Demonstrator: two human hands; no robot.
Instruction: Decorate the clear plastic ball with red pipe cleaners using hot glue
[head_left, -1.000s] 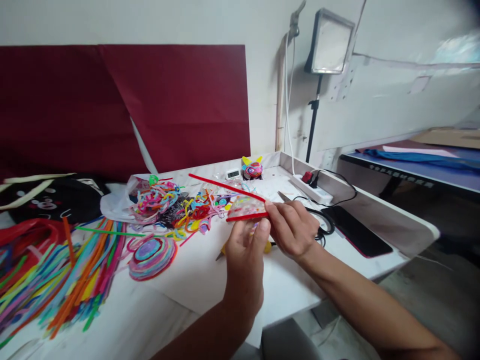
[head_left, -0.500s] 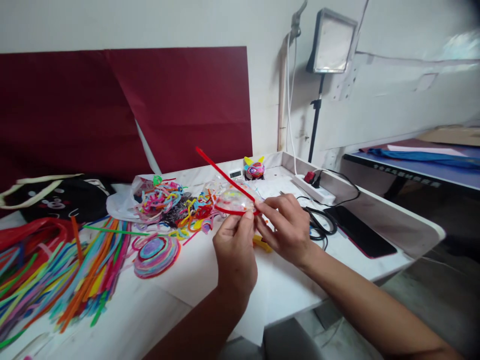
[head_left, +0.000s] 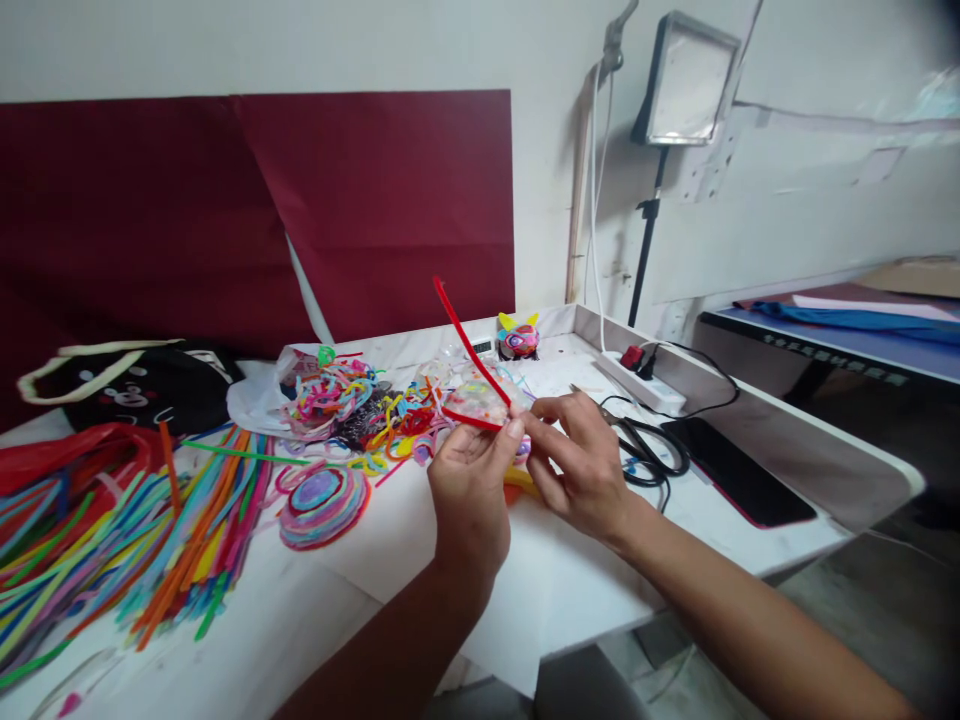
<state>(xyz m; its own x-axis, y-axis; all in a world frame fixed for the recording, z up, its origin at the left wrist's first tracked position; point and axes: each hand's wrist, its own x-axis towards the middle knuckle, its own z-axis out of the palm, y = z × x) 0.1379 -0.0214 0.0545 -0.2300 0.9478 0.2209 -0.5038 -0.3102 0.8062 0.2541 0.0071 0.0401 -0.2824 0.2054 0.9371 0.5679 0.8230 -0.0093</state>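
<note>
My left hand [head_left: 466,490] and my right hand [head_left: 581,460] meet over the white table [head_left: 420,570], both pinching a bent red pipe cleaner [head_left: 469,350]. One leg of the pipe cleaner rises up and to the left; the other runs short and low toward the left. Behind it, between my fingers, is a small clear piece with coloured dots [head_left: 480,400]; who holds it I cannot tell. A yellow object [head_left: 523,482] shows partly under my hands.
A fan of coloured pipe cleaners [head_left: 127,550] lies at left, a coiled spiral disc [head_left: 322,497] and a tangle of bent pieces [head_left: 352,405] in the middle. Scissors [head_left: 649,445], a phone [head_left: 739,485], a power strip [head_left: 645,380] and a small toy [head_left: 517,338] sit at right.
The long free end of the red pipe cleaner has swung from lying nearly flat leftward to standing up steeply. Both hands shifted slightly lower and closer together.
</note>
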